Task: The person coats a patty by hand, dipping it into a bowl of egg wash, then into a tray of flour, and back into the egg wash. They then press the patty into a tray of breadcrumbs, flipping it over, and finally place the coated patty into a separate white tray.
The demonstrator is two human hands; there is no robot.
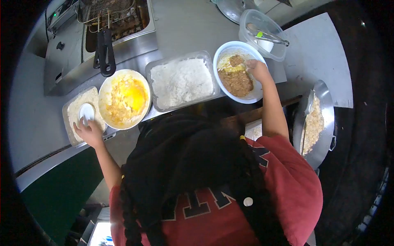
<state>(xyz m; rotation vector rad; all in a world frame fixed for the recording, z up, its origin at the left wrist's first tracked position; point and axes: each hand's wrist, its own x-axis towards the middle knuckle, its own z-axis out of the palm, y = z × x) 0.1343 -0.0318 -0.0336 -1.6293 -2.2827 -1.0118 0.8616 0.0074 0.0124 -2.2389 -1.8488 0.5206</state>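
Note:
My left hand (88, 132) is over the near edge of a clear tray of pale crumbs (74, 108), its fingers apart. A small round white object (86, 111) lies in the crumbs by my fingertips. My right hand (257, 69) reaches into a light blue bowl (220, 84) with its fingers closed together; anything in them is hidden. Brown minced mixture (236, 83) lies in that bowl, with a small separate clump (236, 60) near the fingertips. Between my hands are a bowl of beaten egg (127, 98) and a tray of white flour (180, 81).
A fryer (119, 45) with wire baskets and black handles (107, 53) stands at the back left. Behind the blue bowl is a clear tub (249, 19) with tongs (274, 39). At right sits a large metal wok (326, 119) of pale crumbly food.

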